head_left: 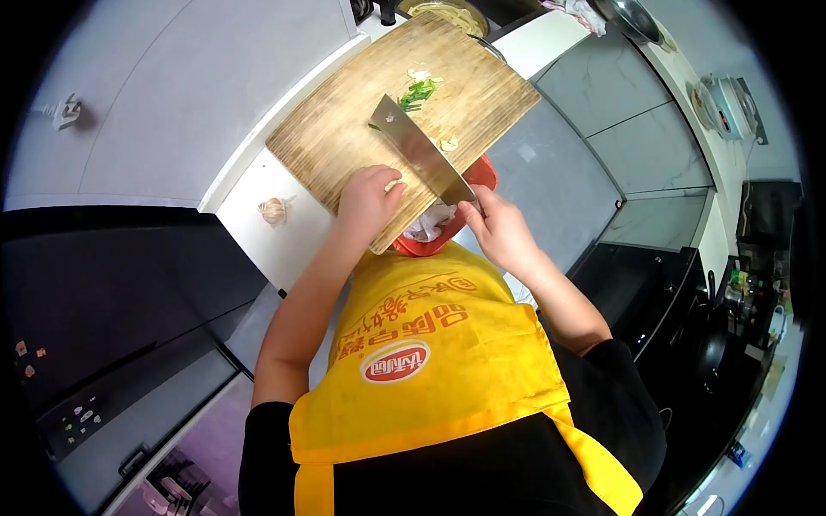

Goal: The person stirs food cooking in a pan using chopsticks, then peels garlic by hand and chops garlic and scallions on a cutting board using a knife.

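Observation:
My right hand [502,228] is closed round the handle of a cleaver [423,148], whose broad blade slants across a wooden cutting board [331,112]. Over the near part of the board, my left hand [368,202] has its fingers curled on a small pale piece that looks like a garlic clove [394,184]. Beyond the blade lies a small heap of cut green onion [419,91] with white bits. Pale garlic slices [447,144] rest on the board to the right of the blade.
A garlic bulb [274,211] sits on the white counter [249,185] left of the board. Below the board's right edge hangs or stands a red bin [428,248] with a whitish bag inside. A bowl of pale food [447,12] is behind the board. Black cabinetry [641,288] lies right.

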A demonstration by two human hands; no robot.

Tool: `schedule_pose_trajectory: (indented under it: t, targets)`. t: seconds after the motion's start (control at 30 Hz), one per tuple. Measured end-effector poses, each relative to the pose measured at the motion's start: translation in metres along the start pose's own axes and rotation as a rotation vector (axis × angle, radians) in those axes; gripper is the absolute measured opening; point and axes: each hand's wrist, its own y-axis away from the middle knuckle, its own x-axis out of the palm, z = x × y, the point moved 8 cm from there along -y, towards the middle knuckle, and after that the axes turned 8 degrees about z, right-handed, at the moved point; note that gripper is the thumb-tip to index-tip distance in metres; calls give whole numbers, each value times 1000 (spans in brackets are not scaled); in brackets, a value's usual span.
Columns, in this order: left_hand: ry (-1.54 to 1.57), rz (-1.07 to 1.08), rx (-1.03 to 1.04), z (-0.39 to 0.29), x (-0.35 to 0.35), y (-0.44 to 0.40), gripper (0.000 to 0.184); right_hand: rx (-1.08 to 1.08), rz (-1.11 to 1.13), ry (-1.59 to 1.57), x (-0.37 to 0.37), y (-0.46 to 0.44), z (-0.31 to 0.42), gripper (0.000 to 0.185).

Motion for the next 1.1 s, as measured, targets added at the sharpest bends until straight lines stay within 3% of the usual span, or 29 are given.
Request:
schedule_pose_trajectory:
  t: [0.4,0.77,0.83,0.9,1.03,1.1]
  targets:
    - [11,-19,-47,3,2,-3,12,-93,1,378,13,8,26,21]
    - [-7,79,-116,8,-4,8,17,-84,127,466,42,-13,31,16]
    - [16,133,-174,12,-4,9,20,-141,56,360,33,-11,33,19]
    - [185,53,-240,23,-11,10,20,-127,-20,328,23,-10,28,19]
    - [95,60,-134,14,-16,-12,21,-83,-144,31,2,-9,5,21]
    - [-17,226,-157,4,-4,-26,21,-55,-188,-222,-8,-7,-5,25]
